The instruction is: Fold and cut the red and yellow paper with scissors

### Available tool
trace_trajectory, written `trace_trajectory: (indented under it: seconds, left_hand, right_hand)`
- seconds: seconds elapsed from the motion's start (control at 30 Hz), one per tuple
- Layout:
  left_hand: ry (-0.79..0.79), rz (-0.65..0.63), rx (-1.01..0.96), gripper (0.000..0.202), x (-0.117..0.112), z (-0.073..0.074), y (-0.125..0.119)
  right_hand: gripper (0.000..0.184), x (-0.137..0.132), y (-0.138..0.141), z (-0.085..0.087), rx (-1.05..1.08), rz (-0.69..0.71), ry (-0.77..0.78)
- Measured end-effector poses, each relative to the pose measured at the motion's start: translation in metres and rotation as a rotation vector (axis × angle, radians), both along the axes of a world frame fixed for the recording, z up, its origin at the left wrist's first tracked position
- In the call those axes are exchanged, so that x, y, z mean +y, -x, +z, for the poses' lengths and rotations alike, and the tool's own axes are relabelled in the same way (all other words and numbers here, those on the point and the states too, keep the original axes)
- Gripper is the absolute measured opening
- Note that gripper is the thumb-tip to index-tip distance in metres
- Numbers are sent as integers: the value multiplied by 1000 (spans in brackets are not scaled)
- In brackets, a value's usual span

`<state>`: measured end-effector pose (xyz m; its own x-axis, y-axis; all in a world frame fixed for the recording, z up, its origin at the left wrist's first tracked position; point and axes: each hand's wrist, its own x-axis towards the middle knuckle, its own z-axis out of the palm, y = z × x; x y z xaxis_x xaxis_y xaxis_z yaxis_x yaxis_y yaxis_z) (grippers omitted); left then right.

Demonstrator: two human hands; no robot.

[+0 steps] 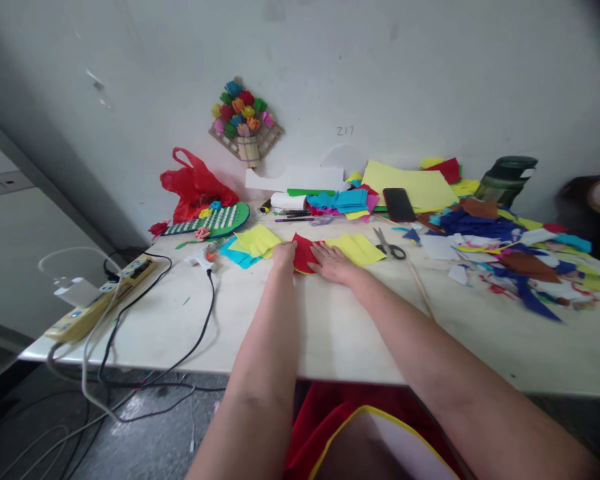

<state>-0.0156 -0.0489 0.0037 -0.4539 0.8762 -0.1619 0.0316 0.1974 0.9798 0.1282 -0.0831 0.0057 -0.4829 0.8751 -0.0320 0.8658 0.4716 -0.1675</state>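
A red piece of paper (304, 253) lies on the white table (330, 327) between both hands. My left hand (284, 255) rests at its left edge with fingers curled down on it. My right hand (333, 262) lies flat on its right side, fingers stretched out and pressing it down. Yellow paper squares (356, 248) lie just right of the red piece, and more yellow (258, 239) and blue ones (237, 256) lie to its left.
Scissors (389, 245) and a thin wooden stick (421, 288) lie right of my hands. A phone (399, 204), a heap of coloured scraps (510, 250), a dark bottle (507, 179), a glue gun (201, 257), a power strip (100, 300) with cables and a red bag (194, 183) surround the spot.
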Motion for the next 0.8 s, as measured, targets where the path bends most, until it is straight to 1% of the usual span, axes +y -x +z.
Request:
trace_trajectory:
  seconds: [0.1,0.23,0.37,0.57,0.8]
  left_hand:
    - [18,-12,-113,9,-5,5,-1]
    - [-29,-5,-191,13,-12,10,-2]
    - [-103,-13,-207,19,-15,9,-1]
    - [-149,-44,-220,30,-11,4,2]
    - [-138,-59,-220,35,-12,5,3]
  right_hand:
    - [71,1,0,-1,5,-1,2]
    - [72,3,0,-4,11,2,-5]
    - [72,6,0,-7,6,1,-11]
    - [71,7,0,-8,2,6,-10]
    - [72,6,0,-7,11,10,-12]
